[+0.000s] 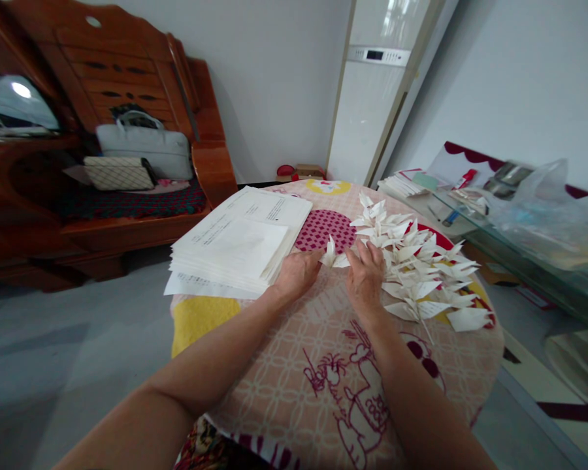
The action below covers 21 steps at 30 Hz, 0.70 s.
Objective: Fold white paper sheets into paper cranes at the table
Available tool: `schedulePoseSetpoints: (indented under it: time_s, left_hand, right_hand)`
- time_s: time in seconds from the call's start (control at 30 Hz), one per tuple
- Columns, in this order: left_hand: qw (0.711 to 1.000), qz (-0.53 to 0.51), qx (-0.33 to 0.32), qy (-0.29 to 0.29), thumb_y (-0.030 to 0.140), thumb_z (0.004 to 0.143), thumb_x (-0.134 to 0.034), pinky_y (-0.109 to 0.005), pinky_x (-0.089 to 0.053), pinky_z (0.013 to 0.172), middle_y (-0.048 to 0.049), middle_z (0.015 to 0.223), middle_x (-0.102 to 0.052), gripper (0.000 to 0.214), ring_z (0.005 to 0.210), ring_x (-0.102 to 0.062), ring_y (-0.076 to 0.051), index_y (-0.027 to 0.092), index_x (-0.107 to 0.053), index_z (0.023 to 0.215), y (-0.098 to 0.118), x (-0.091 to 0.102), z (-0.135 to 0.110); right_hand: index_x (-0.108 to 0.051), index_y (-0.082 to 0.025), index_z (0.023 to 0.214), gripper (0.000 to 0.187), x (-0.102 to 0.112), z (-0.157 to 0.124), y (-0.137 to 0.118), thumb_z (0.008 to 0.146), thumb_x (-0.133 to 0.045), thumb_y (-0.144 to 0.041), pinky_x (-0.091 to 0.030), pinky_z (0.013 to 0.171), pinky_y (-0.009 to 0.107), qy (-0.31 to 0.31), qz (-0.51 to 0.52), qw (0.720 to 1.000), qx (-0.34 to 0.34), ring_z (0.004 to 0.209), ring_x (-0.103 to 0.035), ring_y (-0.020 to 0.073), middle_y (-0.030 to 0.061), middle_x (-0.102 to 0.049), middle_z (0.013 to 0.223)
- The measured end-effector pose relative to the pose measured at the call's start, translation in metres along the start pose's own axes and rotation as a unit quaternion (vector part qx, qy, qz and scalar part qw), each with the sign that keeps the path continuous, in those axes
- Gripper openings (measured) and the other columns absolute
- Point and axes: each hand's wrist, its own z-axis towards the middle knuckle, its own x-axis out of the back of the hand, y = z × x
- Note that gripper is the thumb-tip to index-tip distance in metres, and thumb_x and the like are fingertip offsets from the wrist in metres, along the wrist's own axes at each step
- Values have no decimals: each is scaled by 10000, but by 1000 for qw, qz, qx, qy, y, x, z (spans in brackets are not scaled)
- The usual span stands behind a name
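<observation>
Between my two hands is a small folded white paper crane [331,254], its point upright and its wings spread to the sides. My left hand [298,273] is closed, pinching the left wing. With closed fingertips, my right hand [365,274] grips the wing on the other side. Just right of that hand, many more folded paper cranes [411,251] lie heaped together. A thick stack of printed paper sheets [235,238] lies to the left of my left hand, with smaller blank sheets on top.
A patterned pink cloth [274,365] covers the round table. On the right, a glass-topped stand [534,261] carries a plastic bag [549,215] and a metal container. A wooden bench [142,215] with bags stands at left; a tall white air conditioner [367,98] stands behind.
</observation>
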Motion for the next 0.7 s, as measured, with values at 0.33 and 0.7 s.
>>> schedulePoseSetpoints:
  time_s: [0.33,0.7]
  left_hand:
    - [998,10,48,-26,307,1012,-380,-313,-469,782,-103,969,-760,335,910,-716,-243,206,-695,1061,11,1,-1]
    - [998,-29,43,-23,336,1038,-331,-320,-468,765,-117,973,-765,397,894,-720,-242,194,-695,1107,19,0,-4]
  right_hand:
    - [-685,-108,1068,251,12,4,-19,962,-471,-186,-357,995,436,-120,-66,990,26,1070,-526,292,159,-692,1054]
    - [-678,-128,961,271,18,8,-32,1018,-435,-236,-379,650,296,-229,-84,964,-101,769,-666,211,137,-717,854]
